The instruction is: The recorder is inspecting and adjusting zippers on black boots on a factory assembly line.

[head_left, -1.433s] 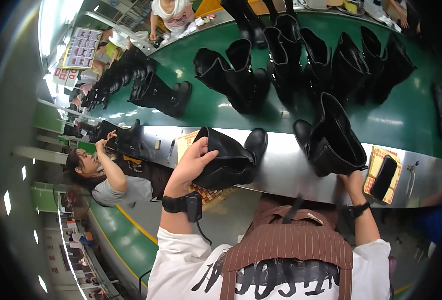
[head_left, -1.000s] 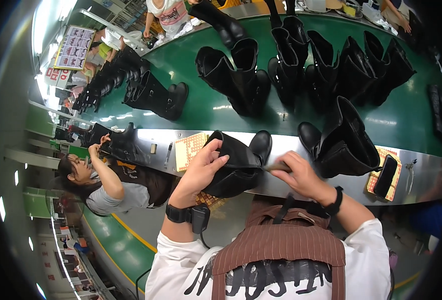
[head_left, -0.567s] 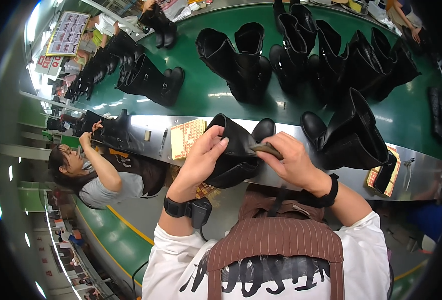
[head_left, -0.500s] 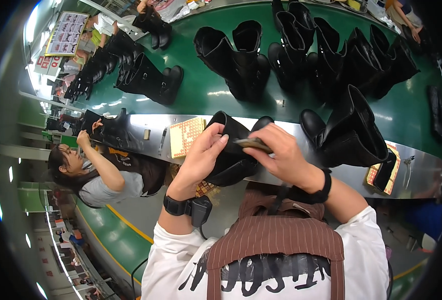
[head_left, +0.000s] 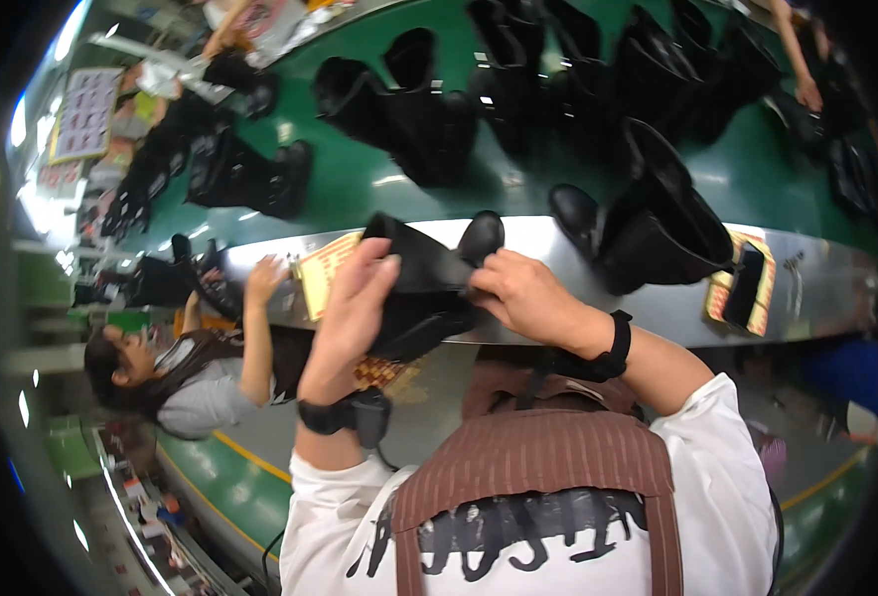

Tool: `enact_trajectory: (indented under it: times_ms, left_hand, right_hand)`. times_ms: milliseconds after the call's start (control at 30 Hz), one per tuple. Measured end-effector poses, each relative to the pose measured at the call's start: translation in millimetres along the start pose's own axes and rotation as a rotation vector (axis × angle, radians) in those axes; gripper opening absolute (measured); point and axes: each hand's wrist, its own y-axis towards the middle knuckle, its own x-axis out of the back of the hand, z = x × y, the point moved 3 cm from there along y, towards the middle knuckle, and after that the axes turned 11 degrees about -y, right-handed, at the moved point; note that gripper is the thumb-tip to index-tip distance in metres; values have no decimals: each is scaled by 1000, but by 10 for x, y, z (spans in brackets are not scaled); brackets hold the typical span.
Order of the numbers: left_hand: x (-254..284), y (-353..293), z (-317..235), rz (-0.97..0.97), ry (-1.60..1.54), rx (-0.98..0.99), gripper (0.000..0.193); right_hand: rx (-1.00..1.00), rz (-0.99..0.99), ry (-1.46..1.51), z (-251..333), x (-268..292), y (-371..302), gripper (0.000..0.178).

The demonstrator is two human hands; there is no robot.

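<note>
A tall black boot (head_left: 421,260) sits in front of me at the bench's near edge, its rounded toe (head_left: 482,236) pointing away. My left hand (head_left: 355,303), a little blurred, is closed on the left side of the boot's shaft. My right hand (head_left: 535,301) is at the boot's right side, its fingertips pinched together against it. Whatever lies between those fingers is hidden. To the right, a second black boot (head_left: 658,233) stands with its shaft opening toward me.
Several black boots (head_left: 419,124) stand on the green table (head_left: 360,204) beyond the metal strip (head_left: 558,263). Yellow patterned sheets (head_left: 322,273) lie left; a black phone-like slab (head_left: 745,283) rests on another at right. A co-worker (head_left: 176,382) sits left; another person's arm (head_left: 800,60) reaches in far right.
My view has shifted, so the scene sits farther left. The flat, dull-coloured piece seen in my right hand no longer shows; those fingers now touch the boot. The co-worker's raised hand has moved.
</note>
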Motion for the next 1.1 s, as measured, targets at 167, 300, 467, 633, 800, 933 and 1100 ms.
enact_trajectory:
  times_ms: [167,300,467,633,800,933,1100]
  left_hand:
    - [-16,31,-191,-28,319,-60,26]
    - [-108,-128,-392,-243,689,-319,23]
    - [-205,-469,-580,-284,827,-483,18]
    - [-264,-835,-594,88,937,-445,35]
    - [-314,-925,-422,210,961,-396,43]
    - [-341,-955,-336,258,956,-403,41]
    - [-221,-1066,-283,313,945,-317,28]
  right_hand:
    - [-634,283,-104,-946,176,-1640,31]
    - [-863,3,-308,-1695,467,-2299,38]
    - [-723,-105,-608,-1976,597,-2504,43]
    - [-834,556,-609,-1239,884,-2355,39]
    - [-372,241,203,-403,609,-890,49]
    - [-278,86,258,-8,-48,16,94]
    - [-308,294,-164,-236,-324,391,52]
